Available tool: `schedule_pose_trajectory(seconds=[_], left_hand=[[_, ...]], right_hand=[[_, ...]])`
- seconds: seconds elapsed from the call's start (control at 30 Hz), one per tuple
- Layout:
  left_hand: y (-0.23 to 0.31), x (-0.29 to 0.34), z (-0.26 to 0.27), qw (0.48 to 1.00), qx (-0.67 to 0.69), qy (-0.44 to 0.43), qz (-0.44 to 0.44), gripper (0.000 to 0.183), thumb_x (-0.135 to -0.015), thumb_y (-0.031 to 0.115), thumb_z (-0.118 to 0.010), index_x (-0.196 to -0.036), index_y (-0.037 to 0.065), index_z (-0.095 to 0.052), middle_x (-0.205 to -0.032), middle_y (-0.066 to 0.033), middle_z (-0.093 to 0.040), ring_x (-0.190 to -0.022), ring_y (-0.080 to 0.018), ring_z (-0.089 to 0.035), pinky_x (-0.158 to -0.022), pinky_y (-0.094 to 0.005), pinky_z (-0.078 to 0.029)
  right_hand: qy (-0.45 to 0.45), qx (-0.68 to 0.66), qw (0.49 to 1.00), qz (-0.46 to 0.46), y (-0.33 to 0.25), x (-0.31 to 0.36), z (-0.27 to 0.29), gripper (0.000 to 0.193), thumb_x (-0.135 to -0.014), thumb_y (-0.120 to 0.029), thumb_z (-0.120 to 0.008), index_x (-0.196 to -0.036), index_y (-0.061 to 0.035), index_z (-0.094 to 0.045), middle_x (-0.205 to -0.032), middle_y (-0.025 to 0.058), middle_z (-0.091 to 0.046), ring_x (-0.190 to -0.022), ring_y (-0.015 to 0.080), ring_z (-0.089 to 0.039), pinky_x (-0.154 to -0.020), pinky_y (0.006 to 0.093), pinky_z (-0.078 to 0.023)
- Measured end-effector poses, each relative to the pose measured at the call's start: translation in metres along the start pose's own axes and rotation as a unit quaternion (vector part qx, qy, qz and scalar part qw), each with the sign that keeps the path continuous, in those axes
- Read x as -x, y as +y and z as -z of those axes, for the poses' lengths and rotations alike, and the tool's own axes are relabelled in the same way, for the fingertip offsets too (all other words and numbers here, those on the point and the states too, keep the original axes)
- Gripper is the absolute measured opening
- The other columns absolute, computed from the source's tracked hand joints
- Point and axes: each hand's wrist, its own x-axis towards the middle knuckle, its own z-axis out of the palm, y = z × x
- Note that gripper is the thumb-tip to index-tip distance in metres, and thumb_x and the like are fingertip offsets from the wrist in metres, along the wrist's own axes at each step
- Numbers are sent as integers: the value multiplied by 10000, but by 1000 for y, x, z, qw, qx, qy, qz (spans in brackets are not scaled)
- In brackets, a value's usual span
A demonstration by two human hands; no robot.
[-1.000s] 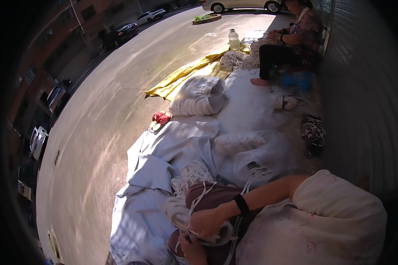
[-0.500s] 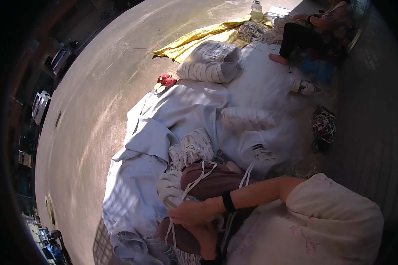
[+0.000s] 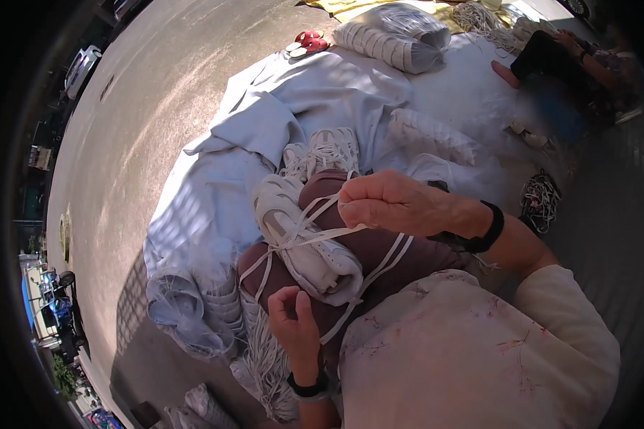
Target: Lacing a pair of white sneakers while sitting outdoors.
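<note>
A white lace-up shoe upper (image 3: pixel 300 232) lies across my lap, its heel end toward me; I see no sole on it. My right hand (image 3: pixel 386 204) is closed on a white shoelace (image 3: pixel 329 232), holding it taut to the right above the upper. Strands of lace cross near the upper's left edge and over my left knee. Just left of the heel, my left hand (image 3: pixel 295 325) is loosely curled, thumb and forefinger apart with nothing visible between them. Another white lace (image 3: pixel 383 275) trails over my right thigh.
Laced white uppers (image 3: pixel 329 150) sit beyond my knees on a pale sheet (image 3: pixel 243 136). Plastic-wrapped stacks of uppers lie left (image 3: pixel 186 307) and far (image 3: pixel 397 36). A bundle of laces (image 3: pixel 268 365) hangs by my left leg. Red slippers (image 3: pixel 309 44) and a seated person (image 3: pixel 572 64) are farther off.
My hands have moved apart: the right rose to the right, drawing a lace, and the left now sits below the upper. The upper is more exposed, and the view has tilted down.
</note>
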Motion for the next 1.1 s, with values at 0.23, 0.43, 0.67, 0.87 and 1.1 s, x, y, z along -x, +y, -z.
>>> schedule_pose_trajectory(seconds=[0.23,0.43,0.67,0.87,1.1], left_hand=[[3,6,-2,909,316,-198,187,412,-1037,310,-393,-966,-37,-603,-803,-97,-645,-670,-176,-632,-691,-303,-549],[8,-36,-42,712,550,-341,273,539,-1038,411,-330,-1203,-72,-504,-1161,-246,-616,-1081,-348,-621,-919,-427,-520],[14,-34,-45,759,573,-220,216,409,-1035,326,-407,-1069,-41,-584,-501,34,-376,-434,-93,-403,-562,-300,-504],[53,-5,2,789,281,-529,135,405,-1041,335,-386,-1004,2,-614,-562,-27,-495,-510,-147,-508,-588,-299,-467],[68,14,-46,753,221,-610,-108,357,-1016,337,-420,-1072,45,-618,-766,-61,-595,-745,-249,-592,-746,-337,-470]], right_hand=[[97,-139,958,230,-89,110,36,221,-938,-169,-535,-753,-51,-560,-649,19,-532,-479,76,-428,-425,212,-316],[-127,-256,876,388,-127,182,63,237,-967,-155,-461,-774,-23,-499,-500,16,-437,-338,43,-285,-315,216,-185],[69,-275,955,87,-18,92,14,343,-997,-328,-507,-855,-18,-465,-584,-50,-354,-421,13,-244,-368,209,-182],[-59,-185,941,-277,36,26,-39,338,-986,-346,-508,-924,-27,-601,-652,-47,-440,-461,26,-324,-408,207,-245],[-111,-303,877,-356,71,-10,-96,292,-980,-303,-515,-911,-42,-625,-658,-42,-450,-479,36,-345,-411,215,-270]])
